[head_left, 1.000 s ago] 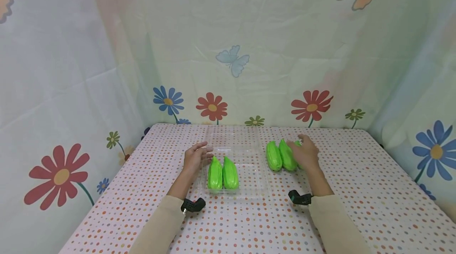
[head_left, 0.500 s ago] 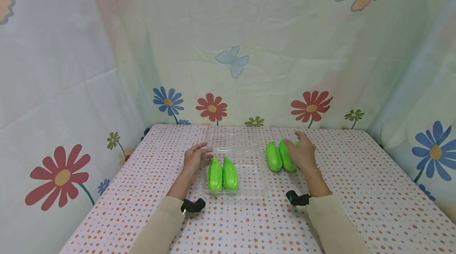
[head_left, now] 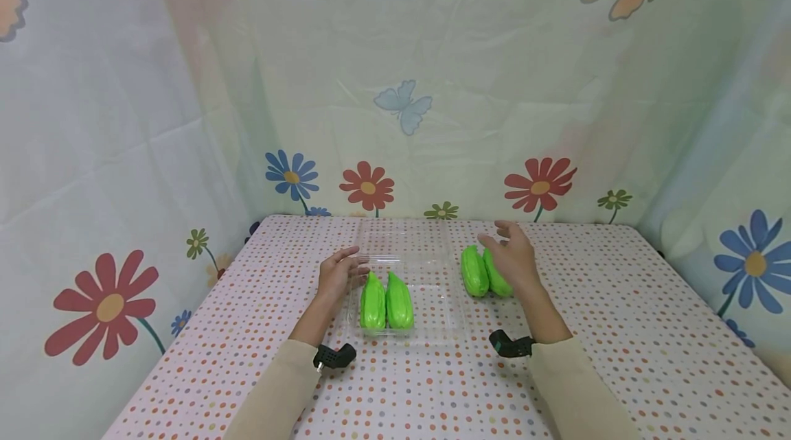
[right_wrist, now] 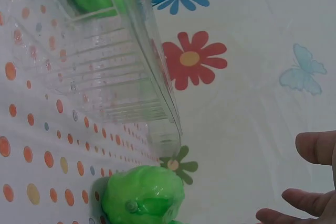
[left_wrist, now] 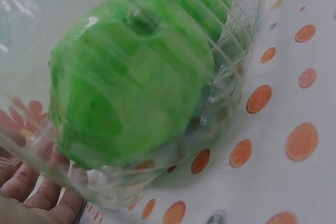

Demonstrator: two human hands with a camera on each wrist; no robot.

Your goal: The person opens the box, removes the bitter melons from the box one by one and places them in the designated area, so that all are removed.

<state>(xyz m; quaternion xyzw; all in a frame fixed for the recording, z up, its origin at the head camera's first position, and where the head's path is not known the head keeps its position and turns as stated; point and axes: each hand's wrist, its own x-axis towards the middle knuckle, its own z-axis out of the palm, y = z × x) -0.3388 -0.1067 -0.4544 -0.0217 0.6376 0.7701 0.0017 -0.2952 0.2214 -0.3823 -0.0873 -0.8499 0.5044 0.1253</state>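
From my seat at the remote feed, I see the left hand point(head_left: 338, 274) resting flat against the left wall of the clear plastic clamshell box point(head_left: 432, 320), fingers straight and held together, touching the plastic without curling round it. In the left wrist view its fingertips point(left_wrist: 31, 187) show through the box wall. Two green chayotes point(head_left: 386, 301) lie side by side inside the box, at its left end, tips pointing away from me.

The right hand point(head_left: 511, 258) hovers just above the two loose chayotes point(head_left: 474, 271) on the bench point(head_left: 618, 330), fingers spread and relaxed, gripping nothing. I cannot tell whether the palm brushes the nearer fruit. Those chayotes sit just right of the box, close to each other. The right wrist view shows one of them point(right_wrist: 143, 196) with the box's ribbed wall beside it.

The bench wears a dotted cloth, and a flower-and-butterfly curtain point(head_left: 395, 97) hangs behind.
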